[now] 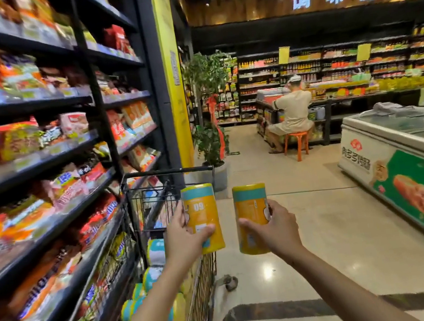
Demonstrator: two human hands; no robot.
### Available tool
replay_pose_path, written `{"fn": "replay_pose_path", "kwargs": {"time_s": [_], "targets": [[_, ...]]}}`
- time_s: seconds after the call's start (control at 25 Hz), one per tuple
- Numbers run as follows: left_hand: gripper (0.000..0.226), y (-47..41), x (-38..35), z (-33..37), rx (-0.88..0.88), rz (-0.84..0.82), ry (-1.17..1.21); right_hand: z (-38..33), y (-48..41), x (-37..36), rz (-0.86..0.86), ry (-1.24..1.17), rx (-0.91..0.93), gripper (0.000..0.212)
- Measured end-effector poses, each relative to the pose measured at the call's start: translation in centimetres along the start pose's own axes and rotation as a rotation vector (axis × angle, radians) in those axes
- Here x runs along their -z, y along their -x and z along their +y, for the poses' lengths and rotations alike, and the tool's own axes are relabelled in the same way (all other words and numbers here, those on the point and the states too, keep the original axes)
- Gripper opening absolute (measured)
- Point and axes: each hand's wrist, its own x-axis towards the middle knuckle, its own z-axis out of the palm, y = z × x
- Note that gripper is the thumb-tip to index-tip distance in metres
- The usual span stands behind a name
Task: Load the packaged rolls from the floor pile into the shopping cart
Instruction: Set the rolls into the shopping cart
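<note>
I hold two upright packaged rolls, each yellow with a teal band at the top. My left hand point(185, 235) grips one roll point(202, 214) above the right side wall of the black wire shopping cart point(199, 295). My right hand point(274, 229) grips the other roll point(249, 210) over the floor, just right of the cart. Inside the cart lie several more yellow and teal rolls point(151, 278). The floor pile is out of view.
Black shelves of snack packets point(38, 160) run close along the cart's left side. A chest freezer point(410, 156) stands to the right across a tiled aisle. Ahead are potted plants point(210, 138) and a person seated on an orange stool point(296, 141).
</note>
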Motion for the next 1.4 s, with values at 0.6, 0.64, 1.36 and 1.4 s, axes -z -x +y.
{"fn": "replay_pose_path", "kwargs": {"time_s": [0.6, 0.64, 1.36, 1.4], "targets": [[0.086, -15.0, 8.5, -8.3, 0.106, 0.783, -0.01, 2.1, -23.3, -23.5, -0.667, -0.092, 0.24, 0.041], [0.087, -15.1, 8.6, -8.5, 0.118, 0.828, -0.02, 1.9, -24.0, -24.5, -0.718, -0.088, 0.25, 0.042], [0.093, -8.6, 21.0, -22.6, 0.513, 1.332, 0.075, -0.4, -21.5, -46.1, -1.396, -0.176, 0.272, 0.021], [0.098, -8.5, 21.5, -23.8, 0.537, 1.322, 0.105, -0.2, -21.4, -47.2, -1.416, -0.165, 0.27, 0.021]]}}
